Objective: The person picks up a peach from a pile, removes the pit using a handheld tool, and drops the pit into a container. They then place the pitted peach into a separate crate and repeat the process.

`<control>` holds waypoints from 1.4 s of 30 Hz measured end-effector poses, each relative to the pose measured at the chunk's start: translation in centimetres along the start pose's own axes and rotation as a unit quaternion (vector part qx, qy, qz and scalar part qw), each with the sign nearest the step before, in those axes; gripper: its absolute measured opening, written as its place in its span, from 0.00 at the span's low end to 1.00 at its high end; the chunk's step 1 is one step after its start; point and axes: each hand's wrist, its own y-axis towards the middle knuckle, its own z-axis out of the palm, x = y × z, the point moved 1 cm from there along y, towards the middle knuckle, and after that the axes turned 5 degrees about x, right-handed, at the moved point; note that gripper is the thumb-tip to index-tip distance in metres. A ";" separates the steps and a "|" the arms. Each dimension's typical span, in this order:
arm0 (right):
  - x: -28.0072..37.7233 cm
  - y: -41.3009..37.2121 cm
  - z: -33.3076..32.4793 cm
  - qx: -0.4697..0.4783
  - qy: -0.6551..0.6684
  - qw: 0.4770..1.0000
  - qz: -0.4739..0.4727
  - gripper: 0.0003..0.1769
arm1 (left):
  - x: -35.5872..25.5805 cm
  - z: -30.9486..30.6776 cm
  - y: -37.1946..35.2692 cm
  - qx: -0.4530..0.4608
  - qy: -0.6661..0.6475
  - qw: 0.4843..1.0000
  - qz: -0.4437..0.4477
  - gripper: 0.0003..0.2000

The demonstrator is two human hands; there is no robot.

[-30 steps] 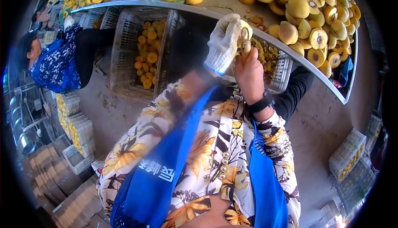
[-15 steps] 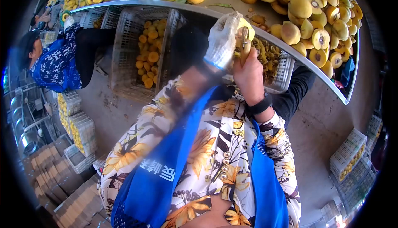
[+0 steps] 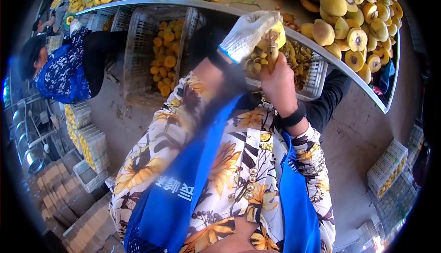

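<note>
In a white knit glove, my left hand (image 3: 250, 32) grips a yellow fruit (image 3: 278, 33) at the table's metal edge. My bare right hand (image 3: 279, 82) is closed round the wooden handle of a small tool (image 3: 273, 56), whose metal end meets the fruit. The glove hides much of the fruit. Beneath both hands, a white crate (image 3: 317, 76) holds many small brownish-yellow pieces. On the table beyond lies a pile of yellow fruit (image 3: 333, 3), several of them with round hollows in the cut face.
A crate (image 3: 133, 76) of orange-yellow fruit stands under the table (image 3: 220, 9) to the left. Another person (image 3: 64, 71) sits at the far left. Stacked crates (image 3: 92, 147) and flat cardboard (image 3: 69, 193) are lower left; more crates (image 3: 387, 168) stand at the right.
My gloved left hand has turned and its fingers now reach over the top of the fruit. My right hand and the tool have shifted slightly.
</note>
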 end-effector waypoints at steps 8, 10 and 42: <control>-1.4 0.0 2.3 0.051 0.199 0.976 0.076 0.11 | 1.1 1.7 -2.1 -0.178 -0.065 0.982 -0.010 0.17; -0.3 0.1 2.1 0.071 0.256 0.960 0.092 0.11 | 1.9 0.8 -1.8 -0.139 -0.004 0.990 0.015 0.18; -3.0 0.9 1.6 -0.117 0.152 0.980 -0.044 0.08 | 2.4 0.3 -1.5 -0.307 -0.271 0.910 0.056 0.15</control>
